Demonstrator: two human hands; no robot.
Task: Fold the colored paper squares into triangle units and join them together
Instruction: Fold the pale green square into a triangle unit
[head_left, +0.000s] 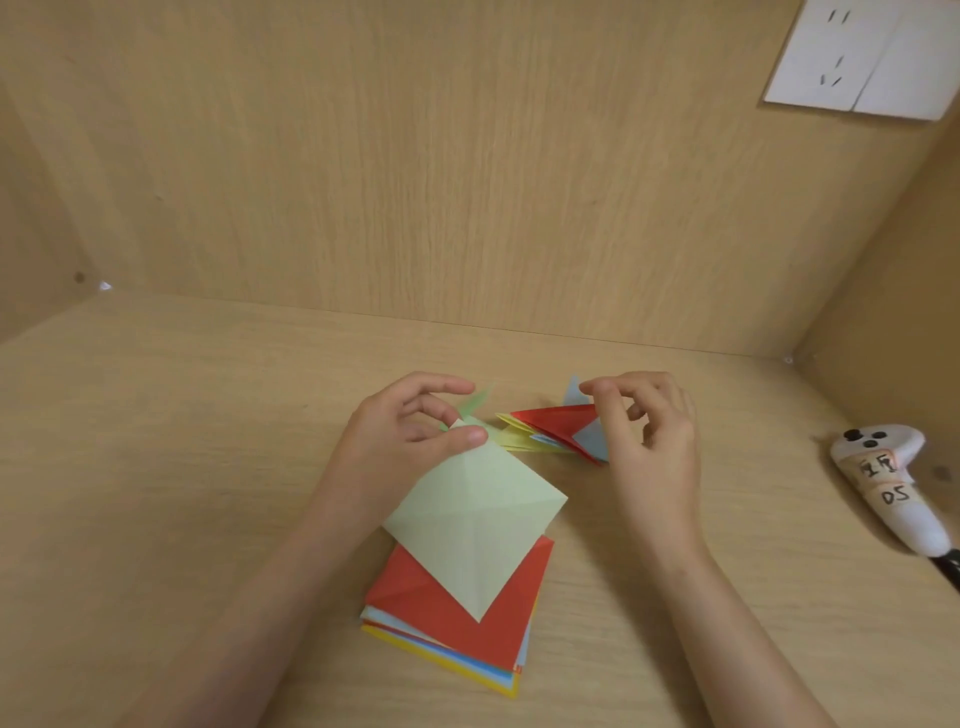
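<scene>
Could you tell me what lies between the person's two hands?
In the head view, folded yellow units and a red unit lie between the left hand and right hand.

At 3 o'clock, the white controller (883, 519) bears two handwritten labels: the lower label (894, 494) reads "DS", and the upper label (878, 464) is unreadable.

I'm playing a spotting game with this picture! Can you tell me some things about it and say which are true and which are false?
1. The left hand pinches the green sheet. True.
2. The stack has a blue sheet on top. False: the top sheet is red.
3. The controller lies left of both hands. False: it lies to the right of the right hand.
4. Some folded units lie by the right hand. True.
</scene>
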